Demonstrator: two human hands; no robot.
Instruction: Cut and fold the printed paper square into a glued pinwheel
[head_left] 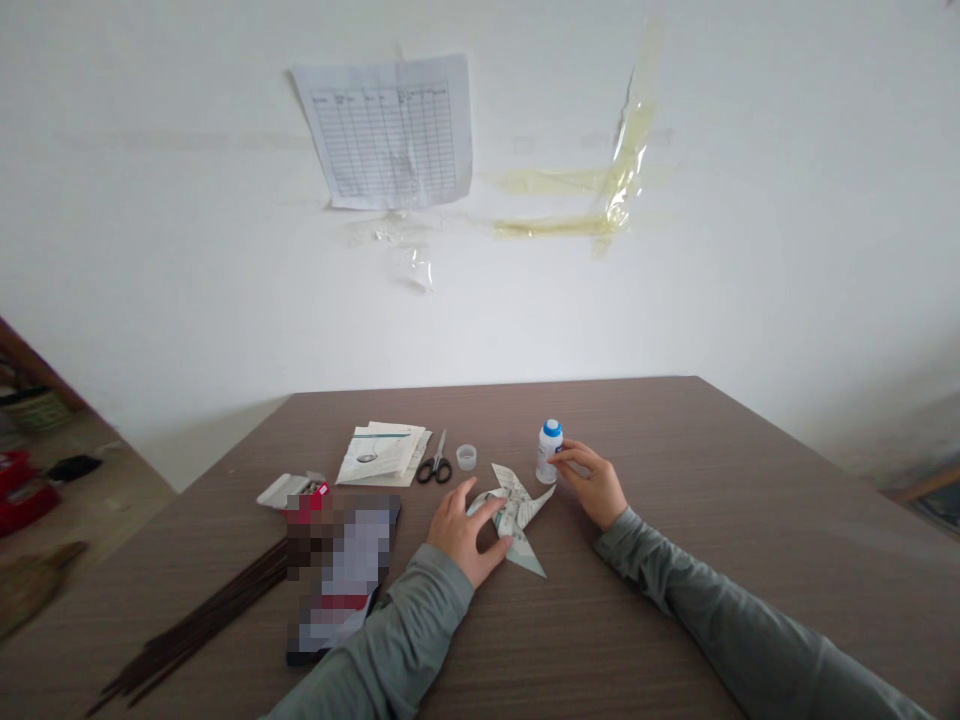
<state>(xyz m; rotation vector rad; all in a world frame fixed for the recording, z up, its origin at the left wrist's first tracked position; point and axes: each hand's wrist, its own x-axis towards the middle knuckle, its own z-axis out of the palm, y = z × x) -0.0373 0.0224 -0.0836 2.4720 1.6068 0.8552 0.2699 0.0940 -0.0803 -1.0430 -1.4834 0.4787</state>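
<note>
A pinwheel folded from printed paper (516,508) lies on the brown table with its pointed blades spread. My left hand (466,530) is at its left side, thumb and fingers apart, the fingertips at the paper's edge. Whether they press on it I cannot tell. Just behind the pinwheel a small white bottle with a blue top (550,455), like a glue bottle, stands upright. The fingers of my right hand (594,482) close on the bottle's right side; the thumb is mostly hidden.
Left of the pinwheel are a clear cap (466,457), black-handled scissors (435,466) and folded printed papers (382,452). Nearer lie a small opened box (294,492), a blurred phone-like slab (346,575) and thin dark sticks (210,615). A white wall (525,320) borders the table's far edge.
</note>
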